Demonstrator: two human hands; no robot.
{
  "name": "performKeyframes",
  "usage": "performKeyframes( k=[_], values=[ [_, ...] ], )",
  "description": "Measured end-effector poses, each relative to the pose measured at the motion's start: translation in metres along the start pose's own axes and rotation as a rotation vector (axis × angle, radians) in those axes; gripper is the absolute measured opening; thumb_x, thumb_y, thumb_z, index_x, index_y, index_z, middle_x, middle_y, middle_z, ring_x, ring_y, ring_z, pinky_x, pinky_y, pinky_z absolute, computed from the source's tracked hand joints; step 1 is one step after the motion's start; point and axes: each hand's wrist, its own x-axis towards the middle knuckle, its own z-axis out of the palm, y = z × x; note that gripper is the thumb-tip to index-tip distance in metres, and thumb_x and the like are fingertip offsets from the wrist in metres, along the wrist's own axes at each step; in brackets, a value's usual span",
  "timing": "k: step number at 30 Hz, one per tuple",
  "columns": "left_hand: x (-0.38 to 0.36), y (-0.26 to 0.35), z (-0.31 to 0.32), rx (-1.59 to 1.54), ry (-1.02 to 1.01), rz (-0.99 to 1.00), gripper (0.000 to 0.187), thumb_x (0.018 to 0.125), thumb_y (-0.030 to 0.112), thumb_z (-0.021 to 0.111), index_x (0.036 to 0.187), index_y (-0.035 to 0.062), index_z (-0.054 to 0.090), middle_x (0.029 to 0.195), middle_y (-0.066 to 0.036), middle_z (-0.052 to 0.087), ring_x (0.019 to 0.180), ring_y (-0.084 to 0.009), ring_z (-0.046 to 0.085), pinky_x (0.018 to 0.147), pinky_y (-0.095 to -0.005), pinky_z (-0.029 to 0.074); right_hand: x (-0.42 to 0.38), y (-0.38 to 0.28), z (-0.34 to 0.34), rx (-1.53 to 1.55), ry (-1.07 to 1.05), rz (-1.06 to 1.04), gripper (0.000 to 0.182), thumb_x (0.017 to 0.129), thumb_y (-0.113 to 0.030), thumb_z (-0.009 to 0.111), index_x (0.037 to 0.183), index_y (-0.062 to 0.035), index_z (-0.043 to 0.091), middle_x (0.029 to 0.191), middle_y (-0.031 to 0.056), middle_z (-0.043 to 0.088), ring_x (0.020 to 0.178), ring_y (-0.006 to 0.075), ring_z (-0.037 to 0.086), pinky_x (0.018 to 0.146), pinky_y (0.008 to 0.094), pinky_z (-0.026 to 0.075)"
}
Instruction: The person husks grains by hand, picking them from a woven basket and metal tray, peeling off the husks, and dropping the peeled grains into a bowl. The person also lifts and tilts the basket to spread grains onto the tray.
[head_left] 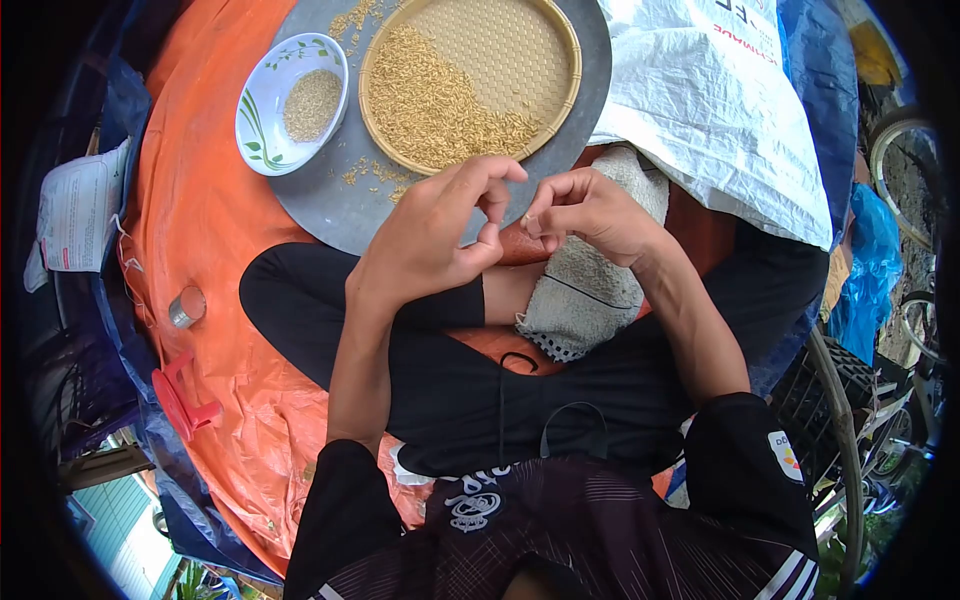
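Note:
My left hand (430, 232) is raised over my crossed legs, just below the woven basket (520, 60), its fingers curled and thumb apart from the index finger, with nothing seen between them. Close beside it on the right, my right hand (588, 215) pinches thumb and index finger around something too small to make out. Golden unhusked grains (430, 100) cover the left and lower part of the basket. The basket rests on a round grey tray (330, 205). A white bowl (270, 100) with green leaf patterns stands at the tray's left, holding pale grains (312, 105).
Loose grains lie on the tray. A grey cloth (590, 295) lies by my legs, and a white sack (715, 120) is at the upper right. On the orange tarp (250, 400) at left are a small can (187, 307) and a red plastic object (182, 398).

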Motion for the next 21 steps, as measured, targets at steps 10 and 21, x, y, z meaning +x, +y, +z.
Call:
performKeyframes(
  k=[10,21],
  values=[
    [-0.001,-0.011,-0.011,0.119,0.008,-0.056,0.035,0.077,-0.005,0.071,0.111,0.0021,0.066,0.093,-0.010,0.068,0.086,-0.0216,0.070,0.079,-0.0339,0.056,0.000,-0.001,0.007,-0.052,0.036,-0.066,0.004,0.087,-0.004,0.073,0.089,-0.0009,0.074,0.081,0.0048,0.073,0.070,0.0078,0.067,0.058,0.0215,0.048],
    [0.004,-0.003,0.011,-0.009,0.085,0.125,0.028,0.075,-0.005,0.075,0.100,0.0038,0.068,0.092,-0.008,0.071,0.084,-0.0223,0.071,0.074,-0.0336,0.056,0.002,0.005,0.011,-0.068,0.045,-0.146,0.008,0.086,-0.004,0.066,0.078,-0.0028,0.067,0.069,-0.0006,0.062,0.063,0.0037,0.056,0.056,0.0215,0.042]
  ],
)
